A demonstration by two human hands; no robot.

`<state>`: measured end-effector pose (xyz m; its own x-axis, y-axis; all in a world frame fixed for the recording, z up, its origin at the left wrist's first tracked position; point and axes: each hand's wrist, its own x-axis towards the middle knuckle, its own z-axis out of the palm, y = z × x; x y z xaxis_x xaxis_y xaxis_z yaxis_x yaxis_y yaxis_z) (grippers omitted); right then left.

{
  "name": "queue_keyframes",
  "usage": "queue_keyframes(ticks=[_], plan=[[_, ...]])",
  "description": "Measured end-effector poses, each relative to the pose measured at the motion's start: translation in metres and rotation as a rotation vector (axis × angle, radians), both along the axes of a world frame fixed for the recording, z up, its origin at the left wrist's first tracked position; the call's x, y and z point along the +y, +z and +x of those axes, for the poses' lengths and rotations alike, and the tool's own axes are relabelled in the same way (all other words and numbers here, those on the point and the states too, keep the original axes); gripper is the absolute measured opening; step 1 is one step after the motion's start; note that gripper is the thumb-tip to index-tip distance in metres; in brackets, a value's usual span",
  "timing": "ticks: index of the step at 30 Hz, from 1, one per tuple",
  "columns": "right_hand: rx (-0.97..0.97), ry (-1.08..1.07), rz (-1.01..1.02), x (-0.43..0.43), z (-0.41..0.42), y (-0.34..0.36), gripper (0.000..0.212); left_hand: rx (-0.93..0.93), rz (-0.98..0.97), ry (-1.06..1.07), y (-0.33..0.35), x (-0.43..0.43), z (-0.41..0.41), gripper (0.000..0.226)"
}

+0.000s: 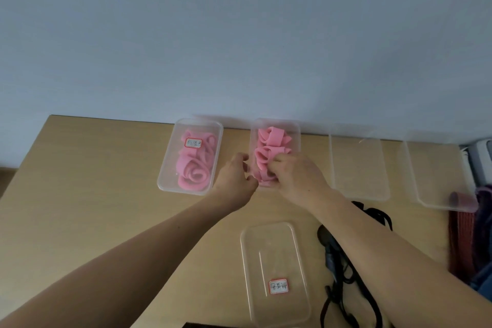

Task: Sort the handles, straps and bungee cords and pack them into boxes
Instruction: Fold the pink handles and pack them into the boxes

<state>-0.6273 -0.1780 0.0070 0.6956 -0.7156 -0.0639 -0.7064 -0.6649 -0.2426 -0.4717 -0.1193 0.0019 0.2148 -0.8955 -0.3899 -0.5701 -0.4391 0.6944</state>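
**Hands.** The right hand has its fingers curled into the pink straps and grasps them at the near end of the open box. The left hand is curled against the left wall of the open box. It cannot be told whether it grips the wall or only rests beside it.

**Task items.** The pink straps lie folded inside the open box and fill most of it.

**Surroundings, relative to the open box.**
- Just left: a lidded box with a label on top, holding rolled pink straps.
- Right: two clear containers, with nothing visible in them. It is unclear whether they are boxes or lids.
- Nearer the person: a labelled lid flat on the table.
- Near right: black cords in a loose tangle, partly hidden by the right forearm.
- Far right: a red strap at the table edge.

**Progress (judgement).** One box appears finished. The open box is nearly packed and has no lid on it; the labelled lid probably belongs to it. The black cords and the red strap are unsorted, so about half the task is left.
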Motion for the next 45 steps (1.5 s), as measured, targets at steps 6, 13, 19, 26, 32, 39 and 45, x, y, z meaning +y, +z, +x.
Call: queue_keyframes(ticks=[6, 13, 19, 26, 32, 39, 45], plan=[[0.016, 0.045, -0.063, 0.001, 0.003, 0.004, 0.018, -0.014, -0.019, -0.019, -0.006, 0.000, 0.001, 0.058], [0.003, -0.011, -0.019, 0.002, 0.002, 0.004, 0.020, -0.411, -0.260, -0.309, -0.004, 0.005, 0.002, 0.052], [0.122, -0.045, 0.006, 0.011, -0.007, 0.003, 0.035, -0.643, -0.411, -0.597, -0.004, 0.007, 0.006, 0.030], [0.199, -0.055, 0.086, 0.027, -0.023, -0.004, 0.052, -0.733, -0.205, -0.778, -0.011, 0.008, 0.013, 0.056], [0.196, -0.112, 0.104, 0.036, -0.018, -0.002, 0.053, -0.698, -0.078, -0.799, -0.004, 0.005, 0.012, 0.058], [-0.138, -0.377, 0.017, 0.075, -0.022, 0.016, 0.037, -0.493, -0.397, -0.568, 0.016, 0.023, 0.008, 0.046], [0.049, -0.566, 0.237, 0.137, -0.023, 0.003, 0.043, -0.278, -0.304, -0.526, 0.006, 0.066, 0.020, 0.037]])
